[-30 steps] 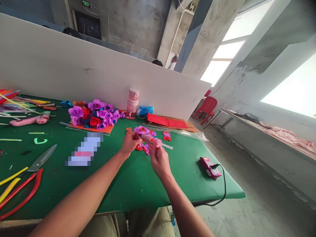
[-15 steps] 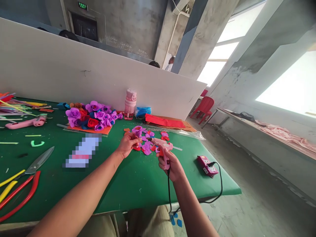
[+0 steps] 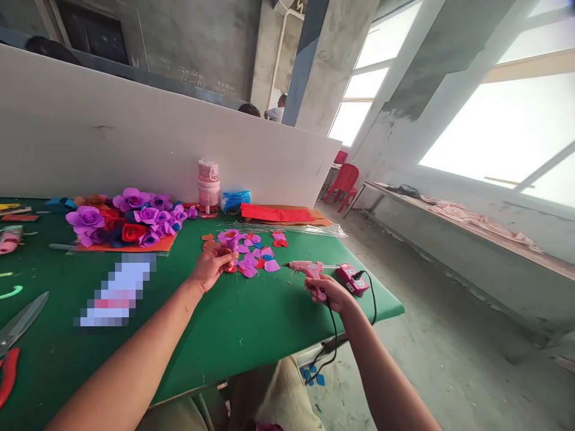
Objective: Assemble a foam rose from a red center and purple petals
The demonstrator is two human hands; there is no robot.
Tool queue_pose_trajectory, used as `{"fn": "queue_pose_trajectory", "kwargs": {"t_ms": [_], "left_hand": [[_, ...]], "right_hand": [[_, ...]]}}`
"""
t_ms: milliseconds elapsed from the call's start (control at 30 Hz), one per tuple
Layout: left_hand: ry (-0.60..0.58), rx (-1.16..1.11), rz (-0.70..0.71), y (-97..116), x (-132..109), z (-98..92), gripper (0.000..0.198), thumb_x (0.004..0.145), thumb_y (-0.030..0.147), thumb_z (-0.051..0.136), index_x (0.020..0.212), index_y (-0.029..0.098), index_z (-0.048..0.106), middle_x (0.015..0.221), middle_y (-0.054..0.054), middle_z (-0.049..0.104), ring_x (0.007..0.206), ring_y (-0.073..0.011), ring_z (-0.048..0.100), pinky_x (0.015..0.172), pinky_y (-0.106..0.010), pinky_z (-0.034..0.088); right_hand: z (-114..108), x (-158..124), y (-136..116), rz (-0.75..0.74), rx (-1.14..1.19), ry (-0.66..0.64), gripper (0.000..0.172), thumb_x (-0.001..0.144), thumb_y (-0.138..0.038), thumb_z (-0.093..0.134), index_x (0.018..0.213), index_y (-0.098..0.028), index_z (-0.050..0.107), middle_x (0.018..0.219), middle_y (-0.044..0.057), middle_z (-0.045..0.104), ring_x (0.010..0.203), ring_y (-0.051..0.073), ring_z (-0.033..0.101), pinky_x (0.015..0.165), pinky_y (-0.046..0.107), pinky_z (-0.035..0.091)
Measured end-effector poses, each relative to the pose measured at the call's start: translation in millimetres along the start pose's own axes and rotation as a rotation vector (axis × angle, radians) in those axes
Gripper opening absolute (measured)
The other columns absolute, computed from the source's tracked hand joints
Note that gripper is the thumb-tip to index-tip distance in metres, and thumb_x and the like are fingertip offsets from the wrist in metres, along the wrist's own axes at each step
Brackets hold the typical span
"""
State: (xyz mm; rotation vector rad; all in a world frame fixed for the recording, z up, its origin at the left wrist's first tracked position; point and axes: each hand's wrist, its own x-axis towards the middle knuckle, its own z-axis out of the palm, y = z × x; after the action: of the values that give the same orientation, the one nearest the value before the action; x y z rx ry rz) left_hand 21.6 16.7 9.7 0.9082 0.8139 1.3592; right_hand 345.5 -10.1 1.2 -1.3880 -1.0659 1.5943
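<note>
My left hand [image 3: 212,265] is closed around the base of a purple paper flower [image 3: 230,239], pinching it above the green table. In my right hand [image 3: 330,291] is a pink hot glue gun [image 3: 308,269], gripped by its handle, its nozzle pointing left and apart from the flower. A clear glue stick pokes out of the gun's back and its black cord hangs below. Loose purple, red, orange and blue petals [image 3: 272,265] lie scattered between my hands. Finished paper flowers [image 3: 135,232] in purple, red and blue sit bunched on an orange sheet at the left.
A pink bottle [image 3: 209,190], a blue packet [image 3: 236,201] and red sheets [image 3: 276,213] stand or lie along the white partition [image 3: 157,137]. The pink power strip [image 3: 353,279] is near the right edge. Scissors [image 3: 22,323] lie at the left. Beyond are a red chair [image 3: 345,183] and a bench [image 3: 449,221].
My right hand has drawn the glue gun rightward, away from the flower. My left hand still holds the flower. The camera view has turned to the right.
</note>
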Motion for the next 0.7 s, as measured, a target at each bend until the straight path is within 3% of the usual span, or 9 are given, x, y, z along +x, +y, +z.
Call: {"fn": "queue_pose_trajectory", "kwargs": {"t_ms": [100,200,300,367,433,533,633,700], "left_hand": [[0.001,0.006,-0.006,0,0,0.8,0.028,0.054,0.019,0.085,0.073,0.014,0.065,0.060,0.006,0.055,0.045,-0.0054,0.050,0.043,-0.019,0.038],[0.009,0.020,-0.007,1,-1,2.0,0.029,0.053,0.019,0.085,0.073,0.014,0.066,0.060,0.005,0.057,0.045,-0.0057,0.051,0.043,-0.019,0.039],[0.028,0.030,0.004,1,-1,2.5,0.031,0.050,0.019,0.086,0.073,0.014,0.065,0.058,0.005,0.057,0.044,-0.0061,0.051,0.041,-0.018,0.038],[0.045,0.027,0.012,1,0,2.7,0.031,0.050,0.019,0.086,0.071,0.014,0.065,0.057,0.006,0.056,0.044,-0.0061,0.051,0.041,-0.018,0.039],[0.058,0.021,0.018,1,0,2.9,0.030,0.050,0.019,0.086,0.069,0.014,0.063,0.057,0.006,0.055,0.044,-0.0061,0.051,0.042,-0.018,0.040],[0.063,0.025,0.034,1,-1,3.0,0.029,0.052,0.018,0.084,0.072,0.015,0.064,0.058,0.006,0.057,0.046,-0.0062,0.053,0.044,-0.018,0.041],[0.068,0.040,0.045,1,-1,2.0,0.030,0.054,0.018,0.083,0.077,0.016,0.064,0.060,0.007,0.056,0.048,-0.0058,0.053,0.046,-0.018,0.042],[0.076,0.049,0.042,1,0,0.7,0.032,0.055,0.019,0.084,0.080,0.016,0.065,0.060,0.007,0.055,0.048,-0.0054,0.053,0.046,-0.017,0.042]], "right_hand": [[-8,4,-1,0.010,-0.232,0.022,0.021,0.069,-0.030,0.074,0.070,-0.016,0.059,0.059,0.000,0.058,0.046,0.009,0.047,0.043,0.022,0.046],[-10,8,-6,-0.039,-0.551,0.139,0.024,0.072,-0.036,0.072,0.068,-0.017,0.058,0.052,-0.004,0.051,0.044,0.010,0.046,0.043,0.022,0.040],[-7,7,-15,-0.136,-0.945,0.356,0.034,0.071,-0.046,0.072,0.058,-0.019,0.055,0.051,-0.002,0.050,0.050,0.014,0.050,0.047,0.024,0.035],[3,5,-20,-0.257,-1.077,0.543,0.039,0.068,-0.052,0.072,0.056,-0.020,0.055,0.059,0.002,0.057,0.061,0.017,0.055,0.053,0.026,0.036],[22,6,-24,-0.405,-0.995,0.636,0.038,0.071,-0.056,0.067,0.063,-0.020,0.058,0.069,0.004,0.061,0.069,0.019,0.057,0.057,0.026,0.038],[74,22,-23,-0.580,-0.503,0.428,0.048,0.083,-0.063,0.046,0.073,-0.019,0.062,0.070,0.004,0.063,0.066,0.017,0.057,0.059,0.026,0.042],[138,49,-14,-0.532,0.041,0.285,0.053,0.083,-0.064,0.038,0.079,-0.018,0.063,0.076,0.005,0.065,0.062,0.015,0.055,0.059,0.026,0.045],[173,63,-7,-0.494,0.208,0.266,0.044,0.080,-0.059,0.046,0.082,-0.018,0.064,0.078,0.005,0.065,0.063,0.014,0.054,0.059,0.026,0.046]]}}
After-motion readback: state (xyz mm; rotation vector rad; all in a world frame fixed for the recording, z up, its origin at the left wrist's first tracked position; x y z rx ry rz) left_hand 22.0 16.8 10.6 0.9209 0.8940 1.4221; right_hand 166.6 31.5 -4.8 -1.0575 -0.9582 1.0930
